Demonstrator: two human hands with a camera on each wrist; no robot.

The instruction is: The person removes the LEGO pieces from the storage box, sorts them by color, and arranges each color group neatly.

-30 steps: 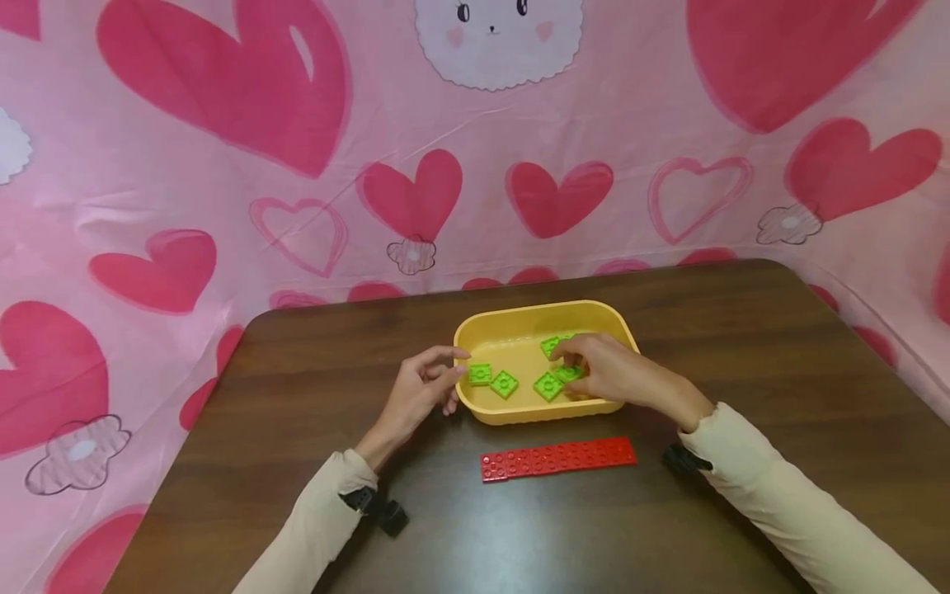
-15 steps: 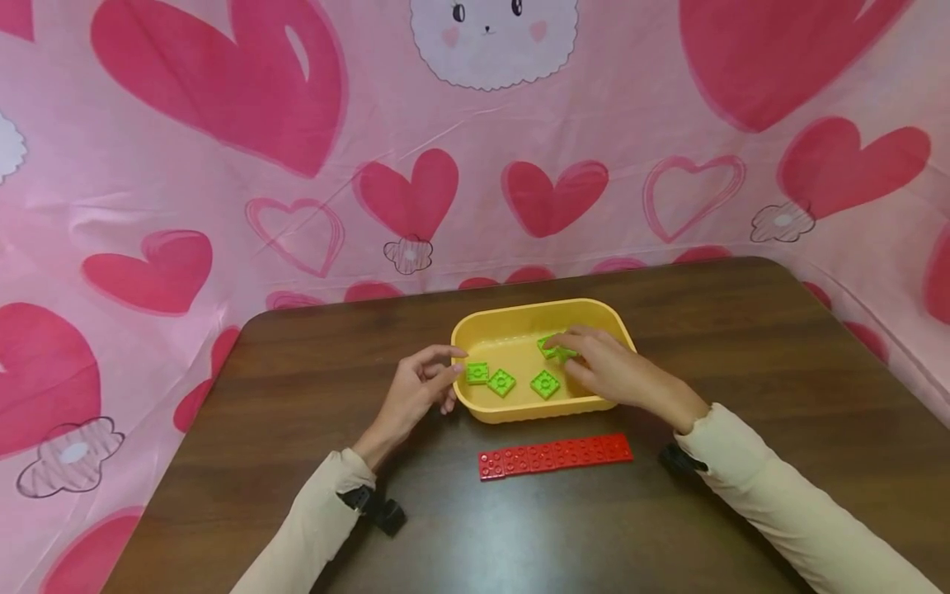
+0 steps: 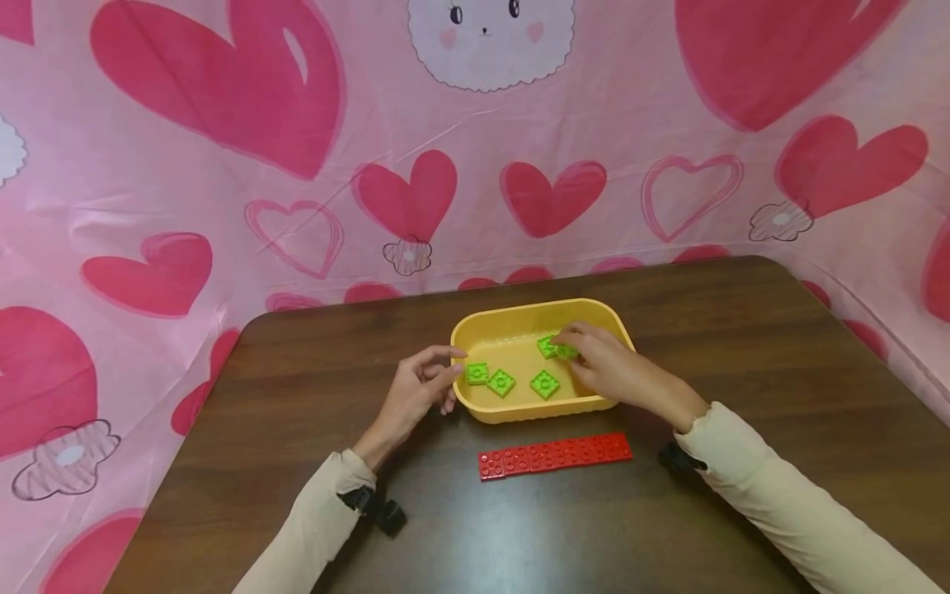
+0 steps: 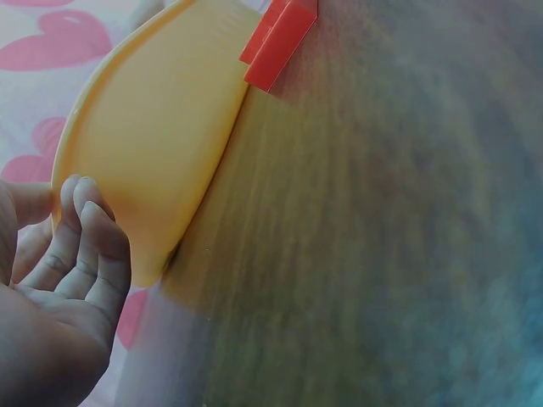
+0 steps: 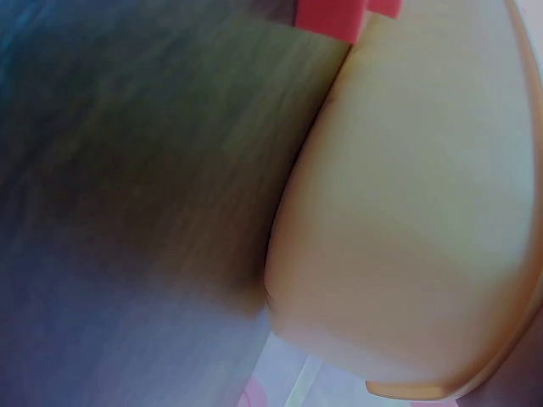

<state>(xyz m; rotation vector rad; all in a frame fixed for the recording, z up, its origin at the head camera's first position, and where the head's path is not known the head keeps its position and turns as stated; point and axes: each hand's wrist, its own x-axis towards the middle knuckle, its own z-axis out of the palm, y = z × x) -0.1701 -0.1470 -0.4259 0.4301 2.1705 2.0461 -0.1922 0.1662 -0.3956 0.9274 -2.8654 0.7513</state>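
A yellow tub [image 3: 512,406] stands on the table with several flat, square green building bricks in it. My left hand [image 3: 413,394] holds the tub's left end, fingers and thumb at the rim; in the left wrist view its fingers curl against the outer wall. My right hand [image 3: 619,370] reaches over the tub's right side and pinches a green building brick [image 3: 567,351] between thumb and fingers. Just left of it lies another green brick [image 3: 547,346]; a third green brick [image 3: 545,384] lies nearer the front. The right wrist view shows no fingers, only the tub's outer wall [image 5: 399,212].
In front of the tub, a straight row of flat red building bricks [image 3: 555,456] lies on the dark wooden table [image 3: 475,528]. A pink cloth with hearts [image 3: 482,124] hangs behind the table. Black straps with cameras sit on both wrists.
My right hand has moved slightly back within the tub, away from the front green brick, and now pinches a green brick near the back right. My left hand has stayed at the rim.
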